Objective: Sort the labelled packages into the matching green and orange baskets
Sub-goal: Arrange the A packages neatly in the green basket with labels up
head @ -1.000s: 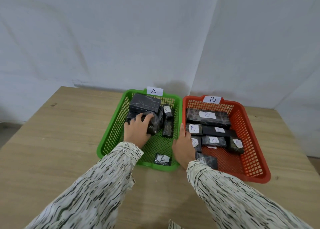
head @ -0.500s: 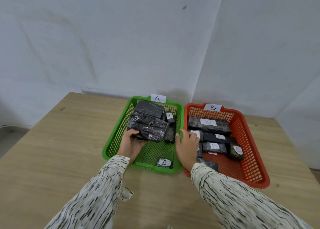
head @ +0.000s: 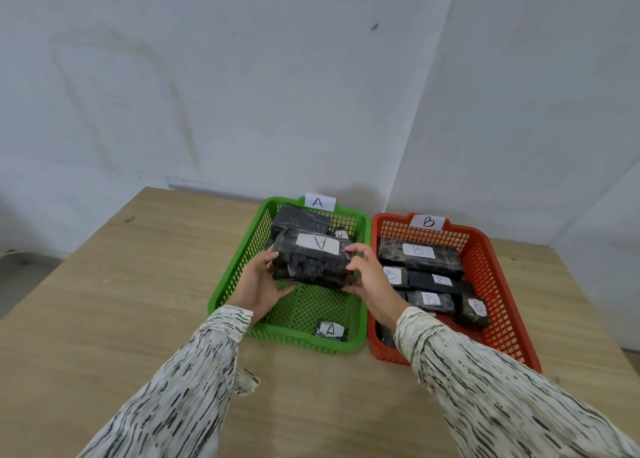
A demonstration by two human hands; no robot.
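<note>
Gripping package A [head: 313,262] — both hands — above green basket [head: 221,293].

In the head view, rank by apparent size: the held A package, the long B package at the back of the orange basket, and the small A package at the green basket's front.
1-2. Held A package and long B package: unsure, the held one is nearer the camera.
3. Small A package: clearly smallest.

Pale wooden table [head: 104,319] — bare white corner walls [head: 242,77] behind

- The left hand [head: 258,284] is gripping one end of a black package [head: 311,262], fingers curled.
- The right hand [head: 372,277] is clasping the opposite end, both sleeved arms reaching forward.
</note>
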